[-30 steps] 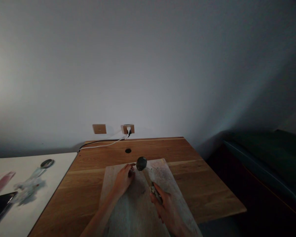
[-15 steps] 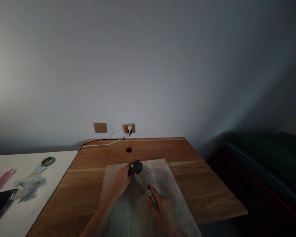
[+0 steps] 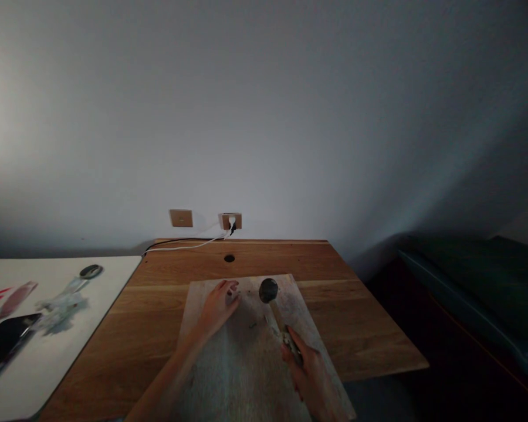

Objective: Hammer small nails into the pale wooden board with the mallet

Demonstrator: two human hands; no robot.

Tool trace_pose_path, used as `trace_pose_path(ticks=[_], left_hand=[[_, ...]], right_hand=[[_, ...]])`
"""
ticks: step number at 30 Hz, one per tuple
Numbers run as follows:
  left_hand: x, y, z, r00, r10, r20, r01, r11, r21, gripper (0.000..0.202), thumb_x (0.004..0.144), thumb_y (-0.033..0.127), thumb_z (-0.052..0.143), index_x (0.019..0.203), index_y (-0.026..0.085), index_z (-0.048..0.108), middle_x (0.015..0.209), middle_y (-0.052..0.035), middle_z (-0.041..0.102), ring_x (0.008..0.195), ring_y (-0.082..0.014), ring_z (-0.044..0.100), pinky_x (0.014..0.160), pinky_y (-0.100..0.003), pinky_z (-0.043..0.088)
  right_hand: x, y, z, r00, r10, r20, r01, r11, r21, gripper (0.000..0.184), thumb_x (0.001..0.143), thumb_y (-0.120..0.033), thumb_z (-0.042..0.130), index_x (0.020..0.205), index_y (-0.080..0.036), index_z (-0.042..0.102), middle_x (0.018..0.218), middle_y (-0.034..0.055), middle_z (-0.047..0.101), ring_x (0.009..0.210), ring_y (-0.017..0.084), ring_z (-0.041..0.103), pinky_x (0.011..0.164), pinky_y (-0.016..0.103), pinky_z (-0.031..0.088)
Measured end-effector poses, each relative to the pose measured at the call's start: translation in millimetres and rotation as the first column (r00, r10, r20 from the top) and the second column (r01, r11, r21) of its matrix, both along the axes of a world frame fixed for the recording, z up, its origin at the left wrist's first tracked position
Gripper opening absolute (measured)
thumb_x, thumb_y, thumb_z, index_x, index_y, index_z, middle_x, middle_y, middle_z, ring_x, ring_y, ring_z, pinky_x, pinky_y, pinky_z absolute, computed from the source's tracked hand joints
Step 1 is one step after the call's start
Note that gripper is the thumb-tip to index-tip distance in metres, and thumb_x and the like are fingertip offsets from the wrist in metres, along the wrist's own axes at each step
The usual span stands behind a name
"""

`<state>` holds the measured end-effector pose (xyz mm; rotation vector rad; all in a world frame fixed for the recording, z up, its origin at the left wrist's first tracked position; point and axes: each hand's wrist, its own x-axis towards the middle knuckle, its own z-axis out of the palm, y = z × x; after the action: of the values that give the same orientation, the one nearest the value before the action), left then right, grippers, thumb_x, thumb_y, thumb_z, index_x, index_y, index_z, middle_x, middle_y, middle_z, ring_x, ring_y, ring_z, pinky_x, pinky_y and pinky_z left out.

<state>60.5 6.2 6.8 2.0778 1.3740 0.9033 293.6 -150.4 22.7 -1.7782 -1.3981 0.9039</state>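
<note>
Two hands are at work, well apart, over one board (image 3: 246, 375) lying in the middle of the wooden table (image 3: 378, 334) toward its near edge. The right hand (image 3: 307, 366) is clamped round the handle of one mallet (image 3: 278, 318), whose single dark head is over the board's far part; whether it touches cannot be told. The left hand (image 3: 220, 308) has curled fingers near the board's far left corner; whether they grip anything cannot be told. A few dark bits (image 3: 252, 325) on the board are too small to count. One round hole (image 3: 229, 258) sits near the table's far edge, and two cables, one white (image 3: 189, 248), one black (image 3: 176, 240), run along that edge's left part.
</note>
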Motion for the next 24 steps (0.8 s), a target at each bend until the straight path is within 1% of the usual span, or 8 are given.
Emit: trace_pose_path(ticks=[2, 5, 7, 10, 13, 17, 20, 24], left_hand=[[3.2, -17.6, 3.0, 0.995, -0.044, -0.094, 0.052, 0.995, 0.089, 0.033, 0.085, 0.021, 0.062, 0.118, 0.023, 0.065, 0.113, -0.0075, 0.068, 0.1, -0.022, 0.064, 0.093, -0.036, 0.05], [15.5, -44.3, 8.5, 0.942, -0.181, -0.282, 0.223, 0.967, 0.124, 0.028, 0.083, 0.021, 0.067, 0.11, 0.024, 0.068, 0.111, -0.0074, 0.069, 0.11, -0.027, 0.061, 0.102, -0.042, 0.045], [24.7, -56.4, 11.5, 0.904, -0.229, -0.362, 0.286, 0.952, 0.112, 0.022, 0.085, 0.017, 0.065, 0.105, 0.024, 0.07, 0.104, -0.0071, 0.07, 0.107, -0.0269, 0.062, 0.102, -0.043, 0.044], [30.2, -61.6, 13.1, 0.878, -0.242, -0.414, 0.313, 0.943, 0.113, 0.026, 0.089, 0.009, 0.056, 0.104, 0.025, 0.07, 0.091, -0.006, 0.07, 0.097, -0.0243, 0.064, 0.096, -0.039, 0.046], [19.0, -52.1, 14.0, 0.894, -0.202, -0.4, 0.278, 0.95, 0.141, 0.031, 0.089, 0.007, 0.051, 0.106, 0.024, 0.071, 0.096, -0.0064, 0.07, 0.096, -0.0232, 0.064, 0.092, -0.036, 0.047], [-10.8, -25.1, 17.7, 0.94, -0.065, -0.336, 0.112, 0.986, 0.123, 0.032, 0.09, 0.008, 0.044, 0.097, 0.019, 0.074, 0.101, -0.0082, 0.069, 0.092, -0.0216, 0.065, 0.084, -0.032, 0.05], [-25.8, -6.0, 18.5, 0.958, -0.077, -0.277, 0.109, 0.989, 0.102, 0.032, 0.087, 0.007, 0.046, 0.089, 0.019, 0.075, 0.098, -0.0073, 0.07, 0.092, -0.0208, 0.066, 0.087, -0.032, 0.049], [-27.7, 9.0, 15.5, 0.971, -0.132, -0.198, 0.143, 0.989, 0.039, 0.031, 0.081, 0.005, 0.048, 0.084, 0.019, 0.076, 0.094, -0.0062, 0.072, 0.093, -0.0212, 0.066, 0.09, -0.032, 0.049]], right_hand=[[10.7, -11.1, -0.9, 0.999, -0.028, 0.038, 0.03, 0.999, -0.035, 0.065, 0.094, -0.056, 0.049, 0.141, -0.012, 0.059, 0.071, 0.0058, 0.072, 0.054, 0.02, 0.065, 0.053, 0.028, 0.053], [21.8, -21.7, -0.7, 0.992, -0.065, 0.112, 0.065, 0.998, 0.006, 0.064, 0.09, -0.057, 0.052, 0.136, -0.014, 0.063, 0.092, 0.011, 0.077, 0.08, 0.025, 0.073, 0.068, 0.031, 0.056], [24.8, -24.6, 0.4, 0.988, -0.073, 0.139, 0.068, 0.997, 0.035, 0.063, 0.089, -0.057, 0.053, 0.133, -0.015, 0.066, 0.102, 0.0126, 0.077, 0.094, 0.028, 0.072, 0.076, 0.032, 0.056], [24.3, -26.1, 1.7, 0.99, -0.079, 0.119, 0.076, 0.997, 0.026, 0.062, 0.089, -0.057, 0.053, 0.133, -0.015, 0.066, 0.092, 0.0109, 0.078, 0.085, 0.027, 0.073, 0.07, 0.031, 0.056], [21.5, -27.5, 1.8, 0.994, -0.083, 0.076, 0.083, 0.996, 0.013, 0.061, 0.091, -0.057, 0.051, 0.134, -0.016, 0.066, 0.075, 0.0069, 0.075, 0.064, 0.023, 0.07, 0.06, 0.029, 0.053], [19.6, -29.2, 1.0, 0.994, -0.075, 0.079, 0.075, 0.997, -0.002, 0.062, 0.093, -0.057, 0.048, 0.137, -0.015, 0.063, 0.063, 0.0032, 0.071, 0.053, 0.02, 0.065, 0.056, 0.028, 0.05], [20.3, -28.1, -0.3, 0.989, -0.094, 0.117, 0.092, 0.996, 0.016, 0.062, 0.091, -0.058, 0.05, 0.135, -0.016, 0.065, 0.07, 0.0051, 0.073, 0.062, 0.022, 0.069, 0.06, 0.028, 0.052], [21.4, -25.6, -1.4, 0.979, -0.13, 0.155, 0.118, 0.99, 0.082, 0.059, 0.087, -0.058, 0.053, 0.128, -0.018, 0.07, 0.09, 0.0097, 0.077, 0.085, 0.027, 0.073, 0.07, 0.029, 0.053]])
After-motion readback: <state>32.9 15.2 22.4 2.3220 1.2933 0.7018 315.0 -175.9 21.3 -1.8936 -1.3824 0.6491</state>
